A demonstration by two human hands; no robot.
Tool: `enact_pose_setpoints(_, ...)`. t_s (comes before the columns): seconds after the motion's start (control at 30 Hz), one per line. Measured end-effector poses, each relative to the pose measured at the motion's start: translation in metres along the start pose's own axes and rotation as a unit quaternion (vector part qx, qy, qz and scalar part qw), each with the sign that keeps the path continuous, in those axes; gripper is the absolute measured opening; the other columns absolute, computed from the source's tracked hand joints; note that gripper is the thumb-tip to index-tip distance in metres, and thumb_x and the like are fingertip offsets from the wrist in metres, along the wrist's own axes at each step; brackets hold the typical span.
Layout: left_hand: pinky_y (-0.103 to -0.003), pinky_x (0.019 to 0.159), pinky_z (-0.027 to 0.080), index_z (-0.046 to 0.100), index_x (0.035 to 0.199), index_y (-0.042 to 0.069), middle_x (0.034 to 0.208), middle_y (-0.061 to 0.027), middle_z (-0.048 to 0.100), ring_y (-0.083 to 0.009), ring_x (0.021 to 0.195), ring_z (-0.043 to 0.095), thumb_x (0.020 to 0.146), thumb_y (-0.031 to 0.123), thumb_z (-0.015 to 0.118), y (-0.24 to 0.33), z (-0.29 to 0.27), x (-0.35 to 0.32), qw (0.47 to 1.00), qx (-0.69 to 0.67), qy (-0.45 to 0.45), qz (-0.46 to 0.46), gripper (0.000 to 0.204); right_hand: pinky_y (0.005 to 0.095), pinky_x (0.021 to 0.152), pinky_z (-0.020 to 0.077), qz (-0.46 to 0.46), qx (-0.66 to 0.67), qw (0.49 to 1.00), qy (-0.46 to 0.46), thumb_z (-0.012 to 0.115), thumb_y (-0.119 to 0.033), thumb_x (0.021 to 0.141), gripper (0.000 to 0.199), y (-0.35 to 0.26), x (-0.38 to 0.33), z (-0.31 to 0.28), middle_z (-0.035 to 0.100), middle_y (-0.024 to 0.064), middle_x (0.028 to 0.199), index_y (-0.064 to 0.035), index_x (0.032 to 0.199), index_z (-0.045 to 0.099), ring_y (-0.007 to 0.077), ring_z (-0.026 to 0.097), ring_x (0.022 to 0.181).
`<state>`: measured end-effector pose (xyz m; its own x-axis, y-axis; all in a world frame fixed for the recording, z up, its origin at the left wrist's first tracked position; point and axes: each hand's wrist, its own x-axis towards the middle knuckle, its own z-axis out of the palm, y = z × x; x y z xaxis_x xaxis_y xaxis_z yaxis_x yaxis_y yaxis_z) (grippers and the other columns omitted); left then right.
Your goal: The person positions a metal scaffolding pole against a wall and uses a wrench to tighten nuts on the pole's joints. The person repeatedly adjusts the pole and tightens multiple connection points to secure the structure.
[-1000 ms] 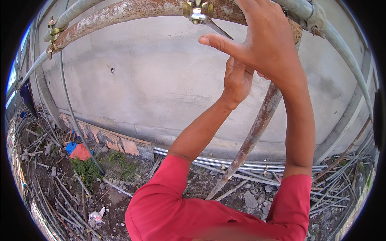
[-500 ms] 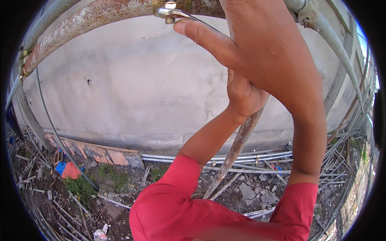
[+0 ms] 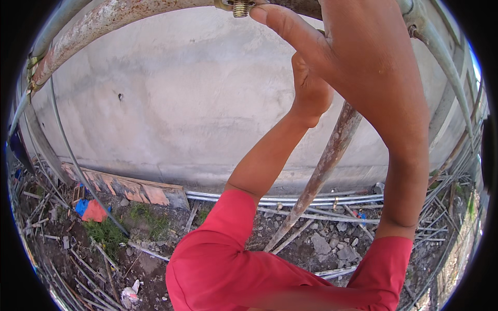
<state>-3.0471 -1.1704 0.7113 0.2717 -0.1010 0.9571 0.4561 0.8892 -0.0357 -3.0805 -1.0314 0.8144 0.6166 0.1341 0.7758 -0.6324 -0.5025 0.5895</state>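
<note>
My right hand (image 3: 363, 52) reaches up past the top edge, its thumb stretched left beside the threaded bolt (image 3: 240, 8) of a brassy clamp (image 3: 224, 4) on a rusty horizontal pipe (image 3: 124, 14). The wrench seen in this hand half a second ago is now hidden behind the thumb or above the picture's edge. Behind the right hand, my left hand (image 3: 311, 93) is raised with its thumb up and the rest curled. The right hand covers its fingers, so what they hold cannot be made out. A rusty slanting pipe (image 3: 332, 150) passes just right of the left wrist.
A grey plastered wall (image 3: 192, 103) stands close ahead. Poles cross at the left and right, including a grey one (image 3: 441, 57). Below lie metal tubes (image 3: 290, 199), a worn board (image 3: 129, 184), rubble (image 3: 332, 249), loose rods and a red-and-blue scrap (image 3: 93, 210).
The view has shifted, so the clamp and wrench sit higher, mostly out of the picture. My left hand has moved up and away from the slanting pipe. The right thumb stays by the bolt.
</note>
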Motion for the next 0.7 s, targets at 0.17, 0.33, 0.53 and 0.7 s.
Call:
enact_pose_setpoints(0.17, -0.028, 0.077, 0.047, 0.060, 0.100, 0.004, 0.091, 0.0019, 0.060, -0.0074, 0.090, 0.056, 0.110, 0.037, 0.049, -0.001, -0.007, 0.006, 0.994, 0.105, -0.012, 0.038, 0.036, 0.0452, 0.081, 0.0462, 0.003, -0.006, 1.000, 0.011, 0.076, -0.029, 0.090, 0.045, -0.001, 0.001, 0.004, 0.062, 0.0166, 0.097, 0.0005, 0.118, 0.058, 0.0346, 0.062, 0.095)
enact_pose_setpoints(0.33, -0.027, 0.066, 0.046, 0.058, 0.091, 0.005, 0.076, 0.0021, 0.055, -0.0079, 0.073, 0.053, 0.109, 0.051, 0.045, 0.008, -0.043, 0.019, 0.991, 0.117, 0.006, 0.059, 0.051, 0.0448, 0.083, 0.0443, 0.012, -0.035, 0.999, 0.038, 0.078, -0.031, 0.088, 0.048, 0.002, -0.001, 0.010, 0.061, 0.0148, 0.098, -0.0011, 0.120, 0.058, 0.0323, 0.061, 0.096)
enact_pose_setpoints(0.53, -0.031, 0.051, 0.041, 0.061, 0.087, 0.005, 0.061, -0.0050, 0.050, -0.0154, 0.052, 0.047, 0.107, 0.046, 0.054, 0.146, -0.157, 0.075, 0.796, 0.569, -0.182, 0.097, 0.047, 0.0445, 0.091, 0.0418, -0.003, -0.035, 0.996, 0.079, 0.081, -0.043, 0.083, 0.062, 0.011, -0.004, 0.029, 0.060, 0.0131, 0.108, -0.0049, 0.126, 0.058, 0.0317, 0.057, 0.103)
enact_pose_setpoints(0.7, -0.042, 0.053, 0.043, 0.058, 0.091, 0.005, 0.065, -0.0175, 0.054, -0.0351, 0.057, 0.054, 0.102, 0.034, 0.065, 0.294, -0.099, 0.101, 0.388, 0.858, -0.310, 0.129, 0.032, 0.0458, 0.095, 0.0415, -0.004, -0.004, 0.996, 0.092, 0.084, -0.054, 0.077, 0.075, 0.011, -0.007, 0.031, 0.060, 0.0142, 0.112, -0.0046, 0.126, 0.056, 0.0332, 0.057, 0.106)
